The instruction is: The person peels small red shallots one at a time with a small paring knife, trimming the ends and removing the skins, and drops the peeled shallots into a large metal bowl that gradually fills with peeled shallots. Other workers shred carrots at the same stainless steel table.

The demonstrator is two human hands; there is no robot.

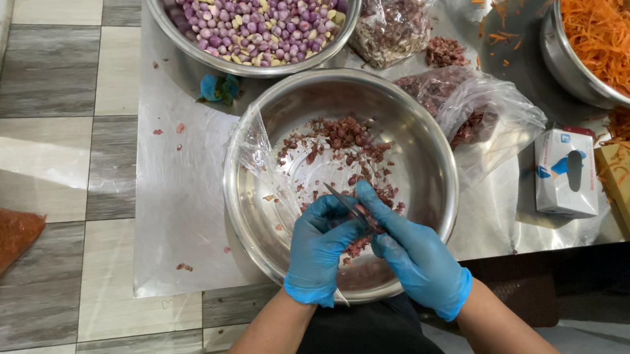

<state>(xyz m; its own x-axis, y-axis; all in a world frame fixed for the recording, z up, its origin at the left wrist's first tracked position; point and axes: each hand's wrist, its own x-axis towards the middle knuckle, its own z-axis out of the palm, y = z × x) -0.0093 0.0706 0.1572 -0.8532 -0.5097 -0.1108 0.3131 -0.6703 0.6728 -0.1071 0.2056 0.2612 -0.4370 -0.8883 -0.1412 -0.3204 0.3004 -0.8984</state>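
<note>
Both hands meet over the bowl's (254, 209) near rim: left hand (317, 254) pinches meat (356, 246), right hand (415, 257) grips scissors (347, 203), blades pointing far-left toward the pieces (342, 137).

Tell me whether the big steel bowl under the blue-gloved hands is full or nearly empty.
Nearly empty. The large round steel bowl shows mostly bare metal, with only scattered small reddish chopped bits and a clear plastic sheet inside.

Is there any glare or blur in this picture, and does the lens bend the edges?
Head view: soft glare on the steel bowl and metal tabletop; both gloved hands, left hand and right hand, look sharp; floor tile lines curve slightly near the left edge.
</note>
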